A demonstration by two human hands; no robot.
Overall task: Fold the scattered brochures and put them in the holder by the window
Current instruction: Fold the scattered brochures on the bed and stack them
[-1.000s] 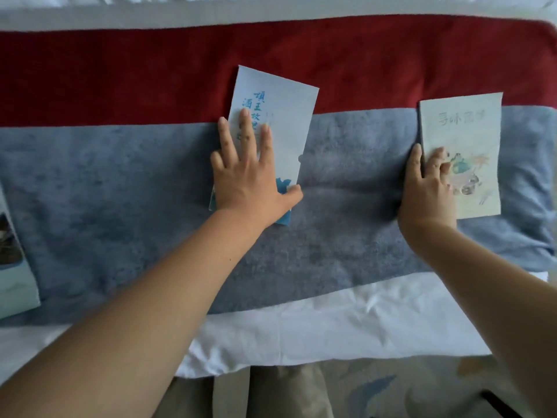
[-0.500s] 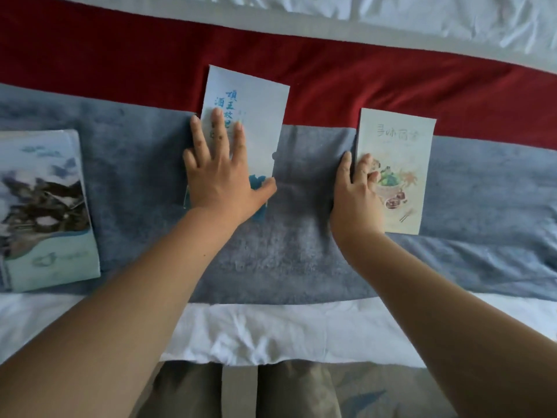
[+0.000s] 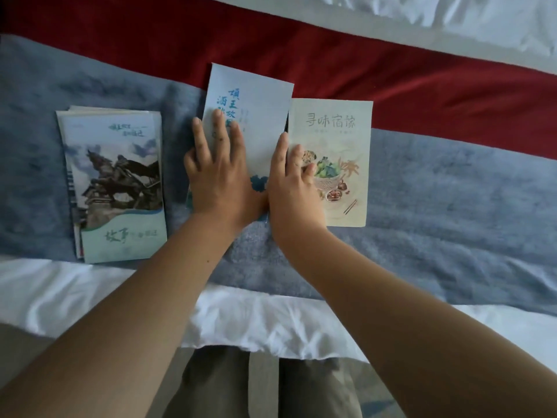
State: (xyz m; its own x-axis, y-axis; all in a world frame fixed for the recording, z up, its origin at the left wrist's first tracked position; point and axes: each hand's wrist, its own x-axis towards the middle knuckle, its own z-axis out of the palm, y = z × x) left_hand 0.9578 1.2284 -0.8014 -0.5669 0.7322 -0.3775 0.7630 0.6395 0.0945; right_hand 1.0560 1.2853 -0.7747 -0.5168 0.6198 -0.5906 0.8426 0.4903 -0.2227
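Gathering appears to be the step in hand. The pale blue paper brochure with blue calligraphy [image 3: 259, 116] is pressed onto the bed's grey-blue blanket [image 3: 452, 191] by the left hand [image 3: 217, 173], fingers straight and spread. Just right of it, a cream brochure with a food drawing [image 3: 340, 152] is pressed by the right hand [image 3: 292, 188], fingers seemingly straight. Left of it lies a stack of horse-statue brochures [image 3: 114, 182]. Stacking and a firm grasp are called for next. No holder is seen.

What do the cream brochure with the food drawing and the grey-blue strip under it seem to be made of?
Cream brochure: looks like matte printed paper or thin card, flat with crisp edges, no glare. Grey-blue strip: seems a plush napped fabric, with fuzzy mottled pile and soft creases.
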